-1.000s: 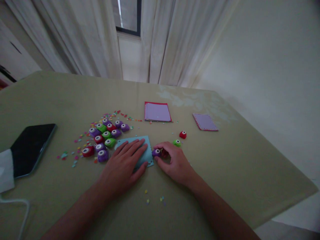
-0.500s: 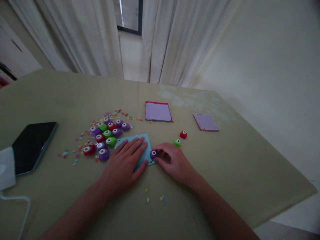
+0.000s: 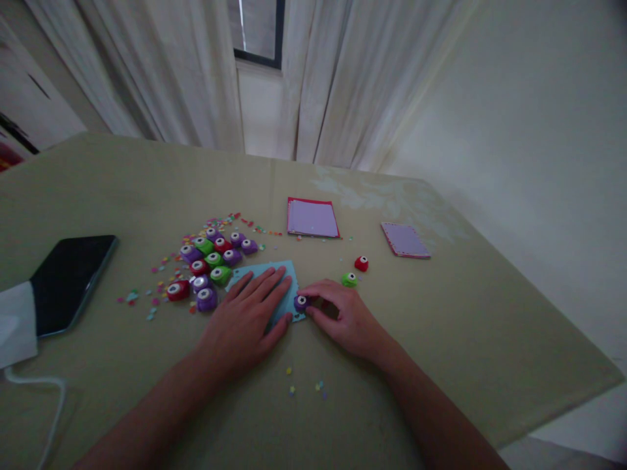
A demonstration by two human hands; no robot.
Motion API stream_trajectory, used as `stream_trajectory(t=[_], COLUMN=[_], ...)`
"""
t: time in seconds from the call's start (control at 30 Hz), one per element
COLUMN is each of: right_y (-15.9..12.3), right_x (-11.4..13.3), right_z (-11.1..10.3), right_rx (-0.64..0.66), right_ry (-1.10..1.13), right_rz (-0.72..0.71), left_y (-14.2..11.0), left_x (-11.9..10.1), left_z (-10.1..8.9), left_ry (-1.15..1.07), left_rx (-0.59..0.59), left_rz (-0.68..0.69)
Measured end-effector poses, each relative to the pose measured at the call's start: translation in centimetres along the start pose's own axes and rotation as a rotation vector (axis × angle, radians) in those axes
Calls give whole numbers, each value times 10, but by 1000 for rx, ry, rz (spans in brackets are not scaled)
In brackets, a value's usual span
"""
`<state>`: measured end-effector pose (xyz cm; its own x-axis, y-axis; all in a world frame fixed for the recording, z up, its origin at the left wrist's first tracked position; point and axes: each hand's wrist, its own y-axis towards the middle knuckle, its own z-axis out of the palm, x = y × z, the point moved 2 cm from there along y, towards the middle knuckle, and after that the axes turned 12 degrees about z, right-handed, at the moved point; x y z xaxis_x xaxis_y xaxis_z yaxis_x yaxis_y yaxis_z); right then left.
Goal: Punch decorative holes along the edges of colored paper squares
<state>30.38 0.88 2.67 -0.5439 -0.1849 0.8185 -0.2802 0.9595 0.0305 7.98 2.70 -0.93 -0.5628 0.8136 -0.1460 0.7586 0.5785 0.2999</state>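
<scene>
My left hand (image 3: 247, 316) lies flat with spread fingers on a light blue sheet of paper (image 3: 285, 301), covering much of it. At the sheet's right edge sits a small purple paper punch (image 3: 301, 302) with a star mark on its round white top. The thumb and index finger of my right hand (image 3: 337, 313) close around this punch from the right. Just beyond that hand stand a green punch (image 3: 349, 280) and a red punch (image 3: 361, 264). Dark punched shapes show along the sheet's right edge.
Several purple, red and green punches (image 3: 206, 299) cluster at left among scattered paper confetti (image 3: 159, 287). Lilac and red sheets (image 3: 313, 219) lie stacked behind; another lilac stack (image 3: 405, 240) lies right. A dark tablet (image 3: 73, 281), white cable (image 3: 36, 380) and a few confetti pieces (image 3: 292, 391) are nearer.
The view has shifted slightly, so everything appears a little to the right. My right thumb has eased slightly away from the purple punch; my left hand stays flat on the blue sheet.
</scene>
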Motion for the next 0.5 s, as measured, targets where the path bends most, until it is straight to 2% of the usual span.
stream_trajectory(t=[0.5], right_y=[0], right_x=[-1], right_z=[-1], right_rx=[16], right_ry=[-1], right_rz=[-5], left_y=[0], left_x=[0], left_z=[0], left_ry=[3], left_rx=[0], left_rz=[5])
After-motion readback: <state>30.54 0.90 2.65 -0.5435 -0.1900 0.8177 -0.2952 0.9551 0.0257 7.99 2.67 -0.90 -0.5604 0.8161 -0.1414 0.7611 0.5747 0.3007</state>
